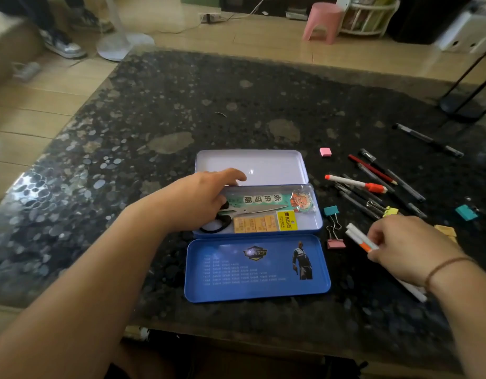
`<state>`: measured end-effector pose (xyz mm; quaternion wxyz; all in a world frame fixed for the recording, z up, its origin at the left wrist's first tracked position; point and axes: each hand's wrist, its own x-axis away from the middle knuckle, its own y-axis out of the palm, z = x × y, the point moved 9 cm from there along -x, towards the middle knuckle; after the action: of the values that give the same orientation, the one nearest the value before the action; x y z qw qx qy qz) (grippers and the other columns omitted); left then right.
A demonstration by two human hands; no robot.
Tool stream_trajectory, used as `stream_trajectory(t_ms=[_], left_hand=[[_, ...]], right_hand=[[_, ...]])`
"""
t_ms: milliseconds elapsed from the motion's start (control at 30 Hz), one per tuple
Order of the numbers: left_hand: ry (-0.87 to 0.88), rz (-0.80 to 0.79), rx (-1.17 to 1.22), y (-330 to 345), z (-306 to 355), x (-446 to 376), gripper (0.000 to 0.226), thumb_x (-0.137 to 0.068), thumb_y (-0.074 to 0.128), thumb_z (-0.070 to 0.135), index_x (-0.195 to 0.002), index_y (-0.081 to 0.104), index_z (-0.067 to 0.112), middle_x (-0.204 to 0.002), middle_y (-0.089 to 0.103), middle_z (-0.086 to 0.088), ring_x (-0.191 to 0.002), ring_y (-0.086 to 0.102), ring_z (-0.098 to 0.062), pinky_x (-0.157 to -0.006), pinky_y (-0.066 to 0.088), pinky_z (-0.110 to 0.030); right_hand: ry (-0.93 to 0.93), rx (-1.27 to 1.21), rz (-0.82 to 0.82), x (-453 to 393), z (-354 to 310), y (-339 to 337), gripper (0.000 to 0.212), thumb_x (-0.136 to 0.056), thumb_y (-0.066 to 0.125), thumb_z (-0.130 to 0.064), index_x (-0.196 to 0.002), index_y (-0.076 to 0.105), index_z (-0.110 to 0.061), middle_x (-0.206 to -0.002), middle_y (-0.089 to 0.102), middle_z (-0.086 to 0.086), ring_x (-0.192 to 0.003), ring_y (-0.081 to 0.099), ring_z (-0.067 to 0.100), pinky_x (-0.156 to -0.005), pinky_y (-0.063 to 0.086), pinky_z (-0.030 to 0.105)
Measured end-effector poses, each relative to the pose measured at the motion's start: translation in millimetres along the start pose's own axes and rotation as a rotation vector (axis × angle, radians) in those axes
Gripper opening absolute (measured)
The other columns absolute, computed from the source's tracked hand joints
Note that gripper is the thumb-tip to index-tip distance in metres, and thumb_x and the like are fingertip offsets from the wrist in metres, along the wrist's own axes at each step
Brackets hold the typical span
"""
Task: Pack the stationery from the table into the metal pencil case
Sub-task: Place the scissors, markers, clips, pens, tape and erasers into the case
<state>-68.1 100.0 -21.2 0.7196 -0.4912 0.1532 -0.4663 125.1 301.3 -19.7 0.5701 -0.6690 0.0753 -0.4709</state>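
Observation:
The blue metal pencil case (317, 212) lies open mid-table, with its lid (250, 165) folded back and a blue tray (228, 285) in front. Inside lie black-handled scissors (252, 210), a green bookmark (263, 199) and a strip of yellow staples (263, 224). My left hand (198, 198) rests on the case's left end, over the scissor handles. My right hand (408, 247) grips two white pens (358, 236) to the right of the case. Loose pens (373, 176), binder clips (332, 212) and a pink eraser (325, 152) lie on the table (181, 110) to the right.
A black stand base (466, 108) sits at the table's far right corner. Beyond the table are a fan base (124, 45), a pink stool (322, 21) and a person's shoes (64, 47). A teal clip (466, 212) and yellow notes (445, 231) lie near my right hand.

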Motion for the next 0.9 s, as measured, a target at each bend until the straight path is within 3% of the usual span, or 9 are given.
stream_trajectory(t_ms=[100,167,233,300,400,900], left_hand=[[-0.002,0.109,0.045,-10.0,-6.9,0.3,0.048,-0.095,0.046,0.01,-0.135,0.04,0.034,-0.132,0.052,0.009,-0.115,0.053,-0.015,-0.097,0.045,-0.034],[-0.006,0.208,0.035,-20.2,-11.0,0.6,0.041,-0.093,0.05,0.01,-0.128,0.049,0.032,-0.128,0.055,0.008,-0.113,0.053,-0.015,-0.096,0.045,-0.034],[-0.007,0.283,0.024,-28.5,-13.1,0.8,0.029,-0.091,0.053,0.01,-0.111,0.061,0.03,-0.122,0.057,0.008,-0.11,0.054,-0.016,-0.095,0.045,-0.036],[-0.004,0.298,0.019,-31.6,-13.6,-0.1,0.023,-0.088,0.056,0.009,-0.093,0.066,0.029,-0.116,0.059,0.008,-0.109,0.054,-0.015,-0.095,0.045,-0.039],[0.003,0.267,0.003,-29.7,-12.6,-1.6,0.019,-0.083,0.062,0.009,-0.084,0.069,0.027,-0.113,0.06,0.008,-0.108,0.054,-0.013,-0.094,0.046,-0.038],[0.049,0.162,-0.034,-8.5,-4.0,-10.9,0.018,-0.084,0.061,0.015,-0.093,0.071,0.027,-0.116,0.059,0.008,-0.104,0.056,-0.015,-0.091,0.048,-0.041]], right_hand=[[-0.046,-0.16,0.232,8.4,-5.0,-32.9,0.011,-0.09,0.059,-0.021,-0.101,0.06,-0.023,-0.08,0.051,-0.004,-0.067,0.045,0.01,-0.058,0.035,0.027],[-0.263,-0.248,0.507,16.3,-36.2,-57.7,0.015,-0.09,0.057,-0.016,-0.102,0.063,-0.022,-0.084,0.047,-0.004,-0.073,0.043,0.014,-0.066,0.035,0.029],[-0.547,-0.277,0.632,27.6,-85.6,-60.7,0.014,-0.089,0.057,-0.011,-0.095,0.064,-0.021,-0.086,0.051,-0.004,-0.079,0.048,0.016,-0.068,0.041,0.033],[-0.716,-0.221,0.643,26.6,-127.3,-44.8,0.016,-0.085,0.059,-0.006,-0.091,0.066,-0.019,-0.085,0.057,-0.001,-0.08,0.053,0.021,-0.069,0.048,0.038],[-0.783,-0.199,0.664,19.7,-159.6,-28.5,0.025,-0.077,0.066,0.0,-0.094,0.069,-0.017,-0.085,0.062,0.002,-0.081,0.057,0.024,-0.068,0.05,0.039],[-0.803,-0.284,0.652,7.9,-161.7,-21.0,0.026,-0.085,0.055,-0.008,-0.107,0.069,-0.015,-0.095,0.07,0.007,-0.091,0.061,0.026,-0.076,0.053,0.041]])
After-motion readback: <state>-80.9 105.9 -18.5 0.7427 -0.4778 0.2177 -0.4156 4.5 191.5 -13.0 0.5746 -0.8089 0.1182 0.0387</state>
